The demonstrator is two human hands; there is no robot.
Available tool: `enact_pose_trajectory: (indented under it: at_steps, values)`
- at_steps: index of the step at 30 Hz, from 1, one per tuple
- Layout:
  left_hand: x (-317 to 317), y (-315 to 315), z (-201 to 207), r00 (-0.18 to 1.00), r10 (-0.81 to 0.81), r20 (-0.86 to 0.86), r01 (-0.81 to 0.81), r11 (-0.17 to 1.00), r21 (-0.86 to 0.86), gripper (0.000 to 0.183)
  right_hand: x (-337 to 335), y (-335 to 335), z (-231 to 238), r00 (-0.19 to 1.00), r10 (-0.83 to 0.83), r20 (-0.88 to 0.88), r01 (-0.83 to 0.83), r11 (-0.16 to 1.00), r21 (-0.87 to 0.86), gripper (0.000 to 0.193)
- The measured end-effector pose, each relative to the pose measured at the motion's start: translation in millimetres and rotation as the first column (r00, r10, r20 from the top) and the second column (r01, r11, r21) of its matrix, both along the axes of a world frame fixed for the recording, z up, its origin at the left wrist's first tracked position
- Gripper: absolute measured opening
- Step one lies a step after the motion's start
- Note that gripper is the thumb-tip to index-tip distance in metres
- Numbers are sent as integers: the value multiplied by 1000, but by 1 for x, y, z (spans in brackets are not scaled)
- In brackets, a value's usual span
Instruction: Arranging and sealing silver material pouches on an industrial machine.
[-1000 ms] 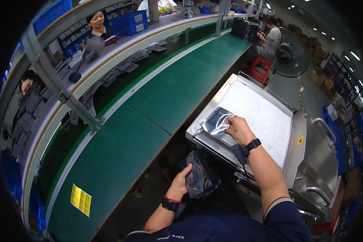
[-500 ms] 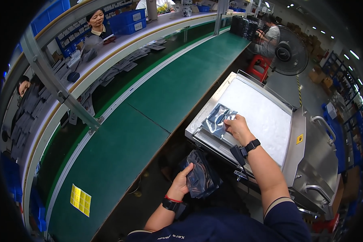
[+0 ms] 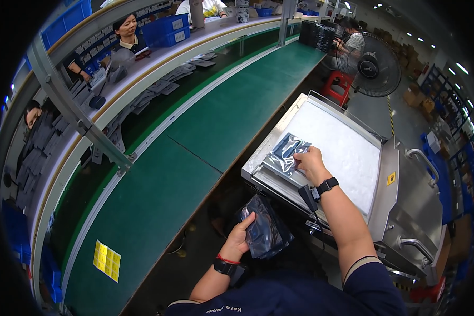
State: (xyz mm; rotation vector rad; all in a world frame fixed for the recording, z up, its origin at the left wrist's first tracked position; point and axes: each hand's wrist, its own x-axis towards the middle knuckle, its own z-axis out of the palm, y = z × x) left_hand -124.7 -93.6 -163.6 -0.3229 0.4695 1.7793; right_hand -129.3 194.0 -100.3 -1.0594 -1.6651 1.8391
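Observation:
My left hand (image 3: 238, 235) is closed round a stack of dark, shiny antistatic bags (image 3: 268, 231), its thumb lying on top. This stack hangs in front of my body, below the machine's near edge. With fingers pinched, my right hand (image 3: 312, 162) grips one silvery antistatic bag (image 3: 284, 157) by its right end. That bag lies over the near-left edge of a steel machine with a white padded bed (image 3: 337, 145). Something flat and dark shows through its film. The machine's steel lid (image 3: 413, 195) stands open on the right, with curved handles.
A green conveyor belt (image 3: 195, 142) runs along the left; a yellow label sheet (image 3: 107, 261) lies on it. A shelf with blue bins (image 3: 166, 31) stands beyond, where other people are. Past the machine are a black fan (image 3: 371, 66) and a red stool (image 3: 337, 87).
The bag in my right hand has shifted very slightly on the machine's edge. My left hand and its stack have moved a little to the right.

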Motion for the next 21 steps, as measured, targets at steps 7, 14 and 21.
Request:
enact_pose_trajectory:
  at_steps: [7, 14, 21]
  values:
    - [0, 5, 9, 996, 6, -85, -14, 995, -99, 26, 23, -36, 60, 854, -157, 496, -285, 657, 698, 36]
    - [3, 23, 22, 971, 12, -239, -31, 996, -78, 25, 74, -114, 64, 656, 563, 502, -744, 593, 308, 32]
    - [7, 30, 24, 964, -30, -264, 22, 999, -32, 31, 86, -101, 60, 730, 531, 430, -646, 742, 179, 21]
